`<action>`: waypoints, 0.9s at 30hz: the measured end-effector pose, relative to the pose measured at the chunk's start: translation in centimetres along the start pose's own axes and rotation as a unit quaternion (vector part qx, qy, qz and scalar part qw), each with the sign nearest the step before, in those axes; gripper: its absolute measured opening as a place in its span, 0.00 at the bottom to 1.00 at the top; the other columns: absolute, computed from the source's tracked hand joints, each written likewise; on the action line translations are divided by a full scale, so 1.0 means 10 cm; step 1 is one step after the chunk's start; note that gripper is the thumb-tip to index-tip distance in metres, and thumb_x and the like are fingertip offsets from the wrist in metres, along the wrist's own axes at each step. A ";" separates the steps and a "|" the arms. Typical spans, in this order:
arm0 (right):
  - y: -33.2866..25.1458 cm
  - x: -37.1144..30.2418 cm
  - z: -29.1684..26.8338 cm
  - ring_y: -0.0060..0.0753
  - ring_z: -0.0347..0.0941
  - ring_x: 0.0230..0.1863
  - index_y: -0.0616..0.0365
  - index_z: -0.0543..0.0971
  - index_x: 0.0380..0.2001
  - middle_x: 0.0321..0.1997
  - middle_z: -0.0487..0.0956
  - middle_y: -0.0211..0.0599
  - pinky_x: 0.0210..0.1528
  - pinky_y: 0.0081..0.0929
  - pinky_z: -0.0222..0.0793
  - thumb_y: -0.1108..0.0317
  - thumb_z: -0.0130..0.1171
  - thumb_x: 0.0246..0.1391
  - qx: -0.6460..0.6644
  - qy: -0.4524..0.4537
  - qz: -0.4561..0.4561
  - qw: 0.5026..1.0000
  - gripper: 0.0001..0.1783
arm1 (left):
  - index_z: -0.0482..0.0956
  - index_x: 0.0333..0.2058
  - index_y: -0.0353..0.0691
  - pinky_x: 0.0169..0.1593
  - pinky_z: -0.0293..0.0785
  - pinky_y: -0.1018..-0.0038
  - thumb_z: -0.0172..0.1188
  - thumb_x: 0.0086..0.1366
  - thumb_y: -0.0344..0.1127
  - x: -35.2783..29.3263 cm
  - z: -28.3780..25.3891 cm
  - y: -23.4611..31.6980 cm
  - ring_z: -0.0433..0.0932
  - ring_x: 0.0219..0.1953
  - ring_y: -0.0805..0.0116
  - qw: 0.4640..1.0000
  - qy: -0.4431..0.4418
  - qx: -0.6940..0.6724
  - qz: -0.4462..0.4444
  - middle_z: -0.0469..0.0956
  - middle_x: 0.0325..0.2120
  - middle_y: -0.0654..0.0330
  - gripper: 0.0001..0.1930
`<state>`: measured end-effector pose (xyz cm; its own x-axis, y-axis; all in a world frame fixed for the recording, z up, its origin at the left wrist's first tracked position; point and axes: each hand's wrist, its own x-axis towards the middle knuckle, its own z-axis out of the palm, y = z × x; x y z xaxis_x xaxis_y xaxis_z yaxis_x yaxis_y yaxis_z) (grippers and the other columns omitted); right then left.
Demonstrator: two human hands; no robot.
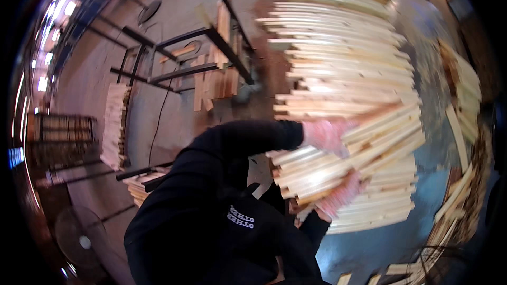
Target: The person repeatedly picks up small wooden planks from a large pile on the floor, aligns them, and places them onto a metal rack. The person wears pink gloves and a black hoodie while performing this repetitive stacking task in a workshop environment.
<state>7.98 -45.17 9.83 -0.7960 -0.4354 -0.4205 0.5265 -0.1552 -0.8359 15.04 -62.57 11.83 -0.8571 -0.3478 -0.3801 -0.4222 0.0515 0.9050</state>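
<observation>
Several pale wooden slats [388,129] lie at a slant across a long row of similar slats [348,68]. My left hand [326,136], in a pinkish-white work glove, grips the far side of the slanted slats, fingers curling down over them. On their near side my right hand [340,198], gloved the same way, is closed at the slats' edge, blurred by motion. Some fingertips of both hands are hard to make out. Below the right hand, more slats [375,206] lie flat beneath the slanted ones.
Black metal frames [185,37] stand at the far left, with boards [216,82] stacked by one. Another slat stack [114,126] is further left. Offcuts and loose strips [457,195] pile along the right. A round pedestal-like disc [79,237] sits at lower left.
</observation>
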 end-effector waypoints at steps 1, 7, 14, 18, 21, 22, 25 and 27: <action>0.04 0.04 -0.17 0.43 0.67 0.62 0.58 0.55 0.72 0.66 0.67 0.50 0.65 0.39 0.67 0.64 0.61 0.60 0.071 -0.015 0.022 0.997 0.42 | 0.51 0.72 0.38 0.56 0.78 0.63 0.74 0.49 0.46 -0.06 -0.02 -0.06 0.79 0.54 0.53 0.999 -0.015 -0.035 0.024 0.78 0.53 0.42 0.56; 0.25 -0.65 0.79 0.47 0.65 0.65 0.59 0.49 0.75 0.70 0.61 0.54 0.68 0.44 0.64 0.68 0.61 0.57 -0.171 0.139 -0.059 0.974 0.47 | 0.49 0.73 0.40 0.61 0.72 0.63 0.74 0.47 0.49 -0.32 -0.47 -0.61 0.73 0.62 0.47 0.994 -0.034 0.001 0.105 0.65 0.65 0.43 0.59; 0.72 -1.11 3.04 0.45 0.63 0.68 0.54 0.47 0.75 0.71 0.62 0.50 0.71 0.44 0.59 0.72 0.60 0.57 -0.097 -0.245 -0.119 0.957 0.47 | 0.56 0.71 0.36 0.66 0.67 0.71 0.67 0.54 0.30 -2.14 -2.51 -0.79 0.68 0.66 0.57 0.841 0.420 -0.081 0.332 0.69 0.63 0.45 0.46; 1.70 -1.45 4.56 0.36 0.75 0.54 0.53 0.53 0.73 0.61 0.71 0.43 0.46 0.33 0.79 0.83 0.65 0.47 -0.191 -0.457 -0.011 0.868 0.51 | 0.48 0.73 0.43 0.48 0.74 0.76 0.63 0.60 0.23 -3.29 -3.47 -1.64 0.75 0.46 0.75 0.774 0.441 -0.420 0.174 0.76 0.49 0.60 0.46; 2.91 -1.61 5.28 0.35 0.68 0.64 0.52 0.45 0.76 0.66 0.68 0.41 0.66 0.33 0.65 0.83 0.63 0.51 -0.205 -0.584 0.150 0.771 0.55 | 0.60 0.66 0.35 0.54 0.75 0.74 0.68 0.63 0.45 -3.86 -3.86 -2.47 0.76 0.47 0.74 0.715 0.614 -0.321 0.092 0.77 0.49 0.61 0.39; 3.51 -1.59 5.35 0.36 0.66 0.66 0.54 0.45 0.76 0.69 0.65 0.40 0.68 0.33 0.63 0.82 0.62 0.52 -0.217 -0.632 0.014 0.744 0.53 | 0.63 0.64 0.36 0.57 0.74 0.73 0.69 0.62 0.45 -4.02 -4.00 -2.85 0.76 0.49 0.73 0.717 0.614 -0.325 0.052 0.78 0.48 0.61 0.37; 4.98 -1.49 5.39 0.39 0.64 0.68 0.56 0.47 0.76 0.71 0.61 0.44 0.69 0.31 0.62 0.76 0.67 0.52 -0.244 -0.616 0.098 0.743 0.53 | 0.65 0.64 0.35 0.59 0.73 0.74 0.68 0.63 0.42 -4.11 -4.35 -4.00 0.77 0.50 0.73 0.699 0.611 -0.372 -0.020 0.77 0.50 0.60 0.35; 5.68 -1.25 5.37 0.40 0.64 0.68 0.56 0.48 0.76 0.71 0.61 0.46 0.69 0.31 0.61 0.72 0.69 0.51 -0.280 -0.594 0.093 0.749 0.55 | 0.65 0.64 0.35 0.59 0.72 0.74 0.68 0.63 0.42 -3.92 -4.46 -4.71 0.76 0.51 0.73 0.680 0.606 -0.407 -0.071 0.77 0.51 0.59 0.35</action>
<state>63.91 -96.17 -13.44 0.2770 -0.9364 -0.2153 0.1233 0.2569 -0.9585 81.69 -93.13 -7.43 0.2554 -0.8364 -0.4850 0.2503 -0.4273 0.8687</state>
